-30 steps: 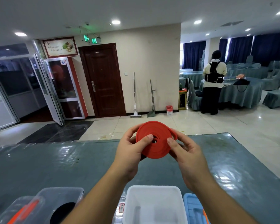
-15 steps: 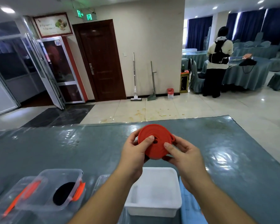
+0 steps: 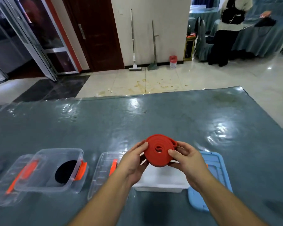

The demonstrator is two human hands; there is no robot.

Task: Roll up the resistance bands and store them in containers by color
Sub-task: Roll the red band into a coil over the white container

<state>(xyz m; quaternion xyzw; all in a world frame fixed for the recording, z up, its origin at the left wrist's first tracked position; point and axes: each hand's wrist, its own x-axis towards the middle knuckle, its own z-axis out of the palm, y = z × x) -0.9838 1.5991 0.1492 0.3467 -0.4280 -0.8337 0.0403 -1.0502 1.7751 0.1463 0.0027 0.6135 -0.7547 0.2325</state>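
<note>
A red resistance band (image 3: 158, 150), rolled into a flat coil, is held between both hands just above a white container (image 3: 162, 180). My left hand (image 3: 134, 162) grips its left edge and my right hand (image 3: 186, 159) grips its right edge, thumb on the coil's face. The band's loose end sticks out at the upper right by my right fingers. To the left stands a clear container (image 3: 59, 170) with orange latches, and a rolled black band (image 3: 65, 171) lies inside it. My hands hide most of the white container's inside.
A clear lid (image 3: 103, 170) lies between the two containers, and another clear lid (image 3: 11, 180) sits at the far left. A blue lid (image 3: 214, 176) lies right of the white container. The table (image 3: 153, 115) is covered in grey-blue cloth under plastic. A person stands far back right.
The view has tilted down and the coil has come lower, from in front of me to just above the white container. Both hands keep their hold on it.
</note>
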